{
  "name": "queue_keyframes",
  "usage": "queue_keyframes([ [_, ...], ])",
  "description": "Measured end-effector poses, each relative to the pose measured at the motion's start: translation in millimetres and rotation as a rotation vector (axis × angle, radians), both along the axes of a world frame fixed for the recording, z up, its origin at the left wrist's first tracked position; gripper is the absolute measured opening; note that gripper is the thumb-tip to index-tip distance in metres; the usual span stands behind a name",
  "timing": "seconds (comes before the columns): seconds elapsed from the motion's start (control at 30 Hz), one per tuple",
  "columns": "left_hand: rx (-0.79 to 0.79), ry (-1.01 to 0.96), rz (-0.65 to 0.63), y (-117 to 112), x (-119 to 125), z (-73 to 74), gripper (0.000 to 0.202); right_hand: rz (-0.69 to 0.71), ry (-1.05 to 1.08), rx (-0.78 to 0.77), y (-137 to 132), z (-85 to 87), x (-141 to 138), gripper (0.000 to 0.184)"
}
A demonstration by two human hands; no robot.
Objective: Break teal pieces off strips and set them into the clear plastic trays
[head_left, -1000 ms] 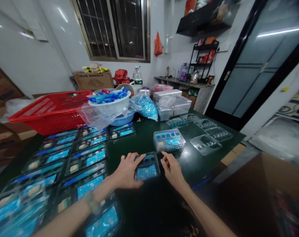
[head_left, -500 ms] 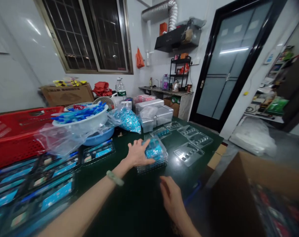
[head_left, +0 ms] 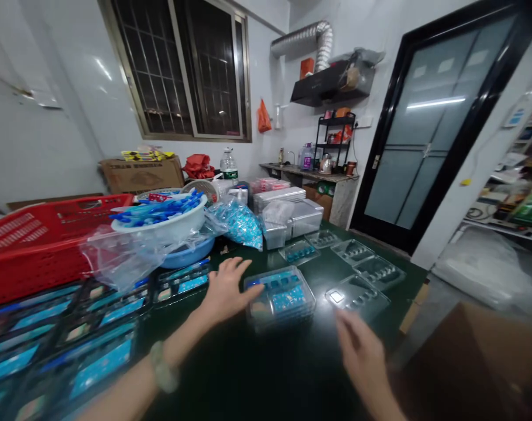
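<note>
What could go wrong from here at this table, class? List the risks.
A loose stack of clear plastic blister trays beside the left hand could slide or topple if knocked. The blurred right hand, over the dark green table, might nudge an empty clear tray. The left forearm lies near blue-carded blister packs and could brush them.

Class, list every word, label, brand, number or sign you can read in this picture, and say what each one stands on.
Cardboard box: printed lettering, too blurred to read.
Water bottle: label too small to read.
Blister pack: print on its blue card too small to read.
Wall sign: too small to read.
Nothing here can be quoted.
</note>
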State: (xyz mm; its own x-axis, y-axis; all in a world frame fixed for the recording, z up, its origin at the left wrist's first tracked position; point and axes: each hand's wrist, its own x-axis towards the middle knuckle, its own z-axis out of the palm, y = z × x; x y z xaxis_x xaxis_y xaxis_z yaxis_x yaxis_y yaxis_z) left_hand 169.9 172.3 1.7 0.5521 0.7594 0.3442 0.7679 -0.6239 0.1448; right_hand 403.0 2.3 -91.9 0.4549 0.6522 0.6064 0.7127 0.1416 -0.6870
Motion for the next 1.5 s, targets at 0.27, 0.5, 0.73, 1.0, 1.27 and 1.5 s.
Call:
queue_keyframes([
  [0.27,-0.074,0.136,0.290,51,-123,-27.6,0.028,-0.056,-0.673,-0.514,129,14.3,97,0.029],
  [0.5,-0.091,0.261,0.286,48,-132,-47.7,0.022,0.079,-0.891,-0.608,196,0.9,99,0.024],
  [0.73,-0.080,0.275,0.315,68,-123,-51.3,0.051,0.178,-1.109,-0.581,203,1.2,104,0.020],
  [1.0,-0.130,0.310,0.367,82,-125,-52.1,0.057,0.039,-1.195,-0.479,183,11.6,114,0.016],
  [1.27,-0.127,0.319,0.245,23,-106,-45.0,0.042,-0.082,-1.289,-0.303,137,44.5,113,0.017],
  [1.5,-0.139,0.329,0.124,-57,-99,-38.6,0.046,-0.073,-1.293,-0.123,82,94.5,67,0.023],
])
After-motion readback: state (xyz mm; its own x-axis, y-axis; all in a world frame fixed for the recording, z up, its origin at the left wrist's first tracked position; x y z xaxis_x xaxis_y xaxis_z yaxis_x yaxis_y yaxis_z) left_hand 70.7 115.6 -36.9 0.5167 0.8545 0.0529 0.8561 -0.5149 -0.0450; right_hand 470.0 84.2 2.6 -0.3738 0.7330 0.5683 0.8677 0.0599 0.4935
